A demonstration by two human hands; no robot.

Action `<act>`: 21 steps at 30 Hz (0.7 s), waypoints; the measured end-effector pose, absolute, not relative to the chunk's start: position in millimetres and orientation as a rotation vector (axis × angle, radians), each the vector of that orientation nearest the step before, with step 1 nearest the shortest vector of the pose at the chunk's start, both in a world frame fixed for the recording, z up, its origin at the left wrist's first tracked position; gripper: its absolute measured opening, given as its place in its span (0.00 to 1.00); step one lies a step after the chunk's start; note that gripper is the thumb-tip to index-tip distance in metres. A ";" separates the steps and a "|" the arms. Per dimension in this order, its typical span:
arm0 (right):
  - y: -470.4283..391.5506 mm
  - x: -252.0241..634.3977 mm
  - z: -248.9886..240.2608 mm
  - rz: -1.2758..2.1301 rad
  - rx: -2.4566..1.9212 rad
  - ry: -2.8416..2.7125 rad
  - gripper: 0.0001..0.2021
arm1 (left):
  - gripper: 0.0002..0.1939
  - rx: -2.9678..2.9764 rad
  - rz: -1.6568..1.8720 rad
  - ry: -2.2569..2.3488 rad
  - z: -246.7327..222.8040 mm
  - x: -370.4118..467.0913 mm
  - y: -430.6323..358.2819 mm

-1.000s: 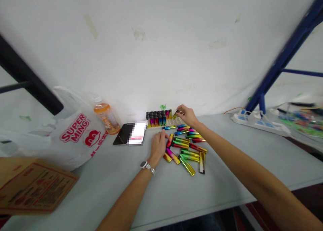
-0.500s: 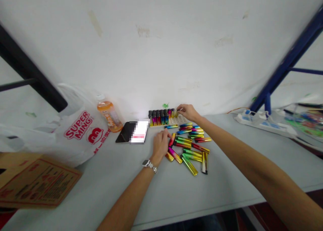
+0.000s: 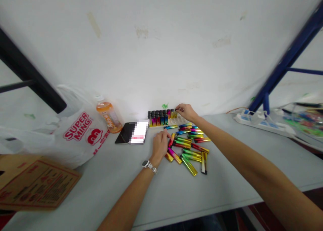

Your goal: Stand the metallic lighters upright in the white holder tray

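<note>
right grip (image 3: 186, 112) on a gold lighter (image 3: 175, 114) in the tray (image 3: 180, 121)

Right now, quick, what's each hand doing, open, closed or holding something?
Left hand: fingers curled beside a red lighter; grip can't be told.
Right hand: fingers closed on a gold lighter at the tray.

We count one left hand (image 3: 160, 145) and one right hand (image 3: 186, 112); one pale tray (image 3: 173, 122); over a dozen loose lighters (image 3: 189, 165) and over a dozen standing lighters (image 3: 158, 120), both too crowded for us to number exactly; one bottle (image 3: 109, 117); one printed carrier bag (image 3: 84, 141); one cardboard box (image 3: 44, 185); one wristwatch (image 3: 145, 163); one tabletop (image 3: 166, 197).
</note>
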State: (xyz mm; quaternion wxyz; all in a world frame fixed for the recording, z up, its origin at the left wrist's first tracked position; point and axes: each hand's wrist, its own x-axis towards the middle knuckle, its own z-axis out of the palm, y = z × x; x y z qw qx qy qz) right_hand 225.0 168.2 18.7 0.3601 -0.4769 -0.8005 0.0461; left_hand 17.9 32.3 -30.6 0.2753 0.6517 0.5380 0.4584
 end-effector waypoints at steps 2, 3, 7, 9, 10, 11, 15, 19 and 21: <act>169.4 227.8 21.7 0.148 -1.222 -2.108 0.08 | 0.29 1.752 1.230 1.451 -30.9 17.5 32.5; 169.7 228.8 23.4 0.163 -1.224 -2.122 0.08 | 0.29 1.753 1.228 1.455 -30.6 17.4 32.4; 167.6 228.6 29.1 0.162 -1.258 -2.149 0.10 | 0.28 1.759 1.218 1.470 -28.0 17.3 30.8; 163.7 225.7 29.4 0.100 -1.282 -2.184 0.12 | 0.28 1.757 1.209 1.482 -26.7 17.4 30.1; 160.8 223.8 28.6 0.054 -1.309 -2.200 0.14 | 0.28 1.755 1.205 1.487 -26.4 17.5 29.9; 157.3 221.7 27.0 0.003 -1.346 -2.208 0.15 | 0.28 1.753 1.202 1.489 -26.3 17.5 29.9; 140.0 214.0 17.0 -0.138 -1.533 -2.183 0.22 | 0.28 1.752 1.206 1.472 -27.0 18.2 30.4; 125.5 210.6 8.5 -0.158 -1.606 -2.218 0.29 | 0.29 1.735 1.211 1.471 -26.4 18.9 30.2; 119.3 210.1 5.5 -0.160 -1.620 -2.238 0.31 | 0.29 1.730 1.202 1.477 -25.6 19.2 29.8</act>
